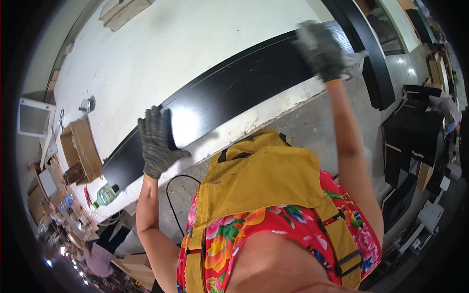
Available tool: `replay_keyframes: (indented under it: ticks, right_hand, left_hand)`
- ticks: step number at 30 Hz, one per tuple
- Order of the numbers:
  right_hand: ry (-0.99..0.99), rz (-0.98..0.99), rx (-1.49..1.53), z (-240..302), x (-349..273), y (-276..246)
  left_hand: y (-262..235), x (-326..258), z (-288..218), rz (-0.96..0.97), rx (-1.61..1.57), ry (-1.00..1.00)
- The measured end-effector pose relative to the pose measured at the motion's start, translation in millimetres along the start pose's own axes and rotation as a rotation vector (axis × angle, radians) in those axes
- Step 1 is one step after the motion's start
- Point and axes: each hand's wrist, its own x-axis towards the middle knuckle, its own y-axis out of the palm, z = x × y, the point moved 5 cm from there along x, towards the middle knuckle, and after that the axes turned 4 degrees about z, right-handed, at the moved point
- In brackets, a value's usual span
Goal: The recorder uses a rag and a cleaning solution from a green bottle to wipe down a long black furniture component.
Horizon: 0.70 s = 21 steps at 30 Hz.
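Note:
A long black wood-grained board [234, 83] lies along the near edge of the white worktable [156, 53]. My left hand [160, 144], in a grey striped glove, rests flat on the board's left part with its fingers spread. Toward the right end, my right hand [320, 52] in a matching glove is blurred by motion over the board. A pale grey rag [354, 64] sticks out from under the right palm, and the hand appears to grip it. The exact finger positions there are smeared.
Another black board [364, 44] stands across the right end. Left on the table are a cardboard box [85, 151], a greenish plastic bottle [105, 195] and a tape roll [88, 104]. A pale block [124, 12] lies far off. Black panels [415, 129] stand right; a person [100, 259] is lower left.

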Motion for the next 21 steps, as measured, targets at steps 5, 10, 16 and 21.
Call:
replay_keyframes:
  ticks: [5,10,16,21]
  right_hand:
    - [-0.465,0.229,0.152,286,-34,5]
    - [-0.392,0.18,0.419,272,-12,-1]
    - [-0.042,-0.156,-0.387,-41,32,-18]
    - [0.043,0.004,-0.378,4,10,11]
  left_hand:
    - [2,13,-13,-0.048,0.049,0.116]
    - [5,9,-7,-0.183,-0.04,0.135]
    - [3,9,-6,-0.212,-0.016,0.145]
    - [0,14,-11,-0.198,0.012,0.135]
